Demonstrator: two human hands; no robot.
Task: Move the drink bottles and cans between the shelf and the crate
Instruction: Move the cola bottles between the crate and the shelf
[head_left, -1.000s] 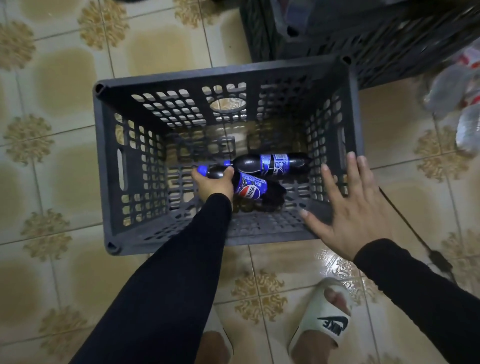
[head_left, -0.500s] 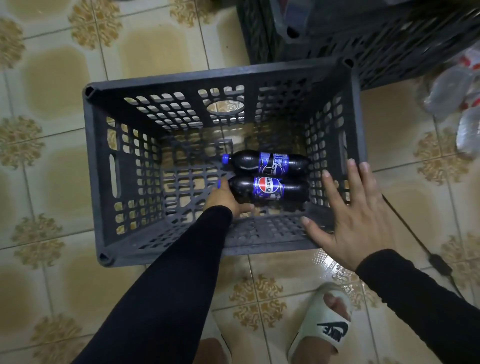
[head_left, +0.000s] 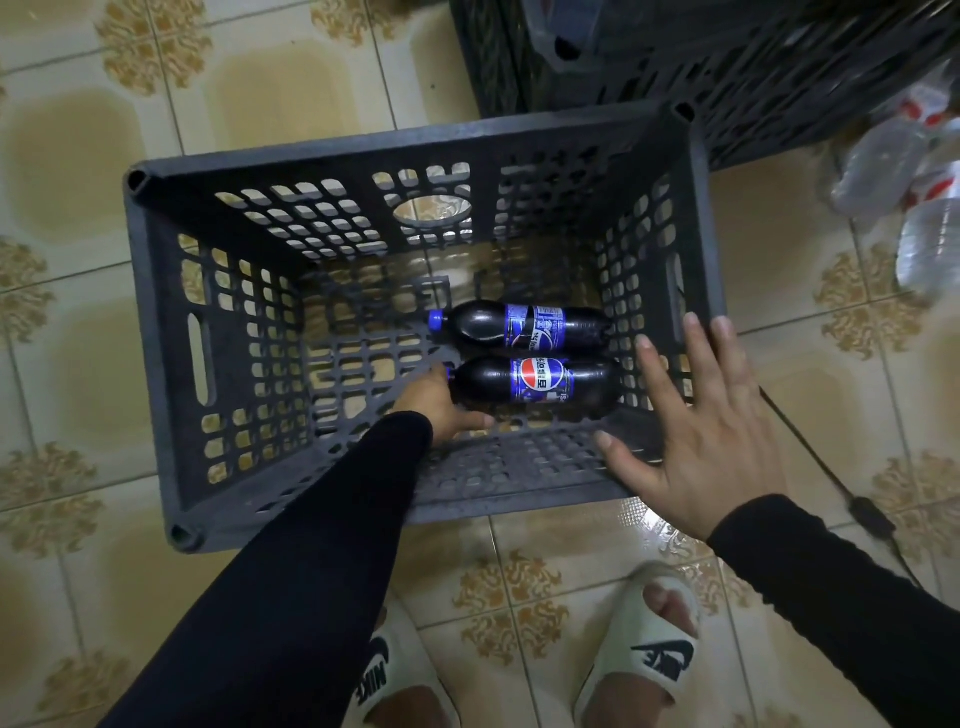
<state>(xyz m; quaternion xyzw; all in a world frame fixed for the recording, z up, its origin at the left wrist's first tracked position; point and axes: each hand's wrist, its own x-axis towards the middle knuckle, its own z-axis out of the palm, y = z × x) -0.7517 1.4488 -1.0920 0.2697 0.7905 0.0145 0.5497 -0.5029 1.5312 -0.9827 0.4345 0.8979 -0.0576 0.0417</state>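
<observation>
1. Head view: two Pepsi bottles lying side by side on the floor of the grey crate (head_left: 156, 322), caps to the left, near its right wall; nearer bottle (head_left: 537, 383) touching farther bottle (head_left: 524, 327).
2. Full, dark cola: likely heavy for the size, stiff, smooth and prone to roll; best gripped round the label waist or the neck.
3. Left hand (head_left: 434, 402) down inside the crate at the nearer bottle's cap end; grip or mere touch cannot be told, fingers mostly hidden.
4. Right hand (head_left: 701, 441) flat, fingers (head_left: 698, 345) spread over the crate's near right corner, holding nothing.
</observation>
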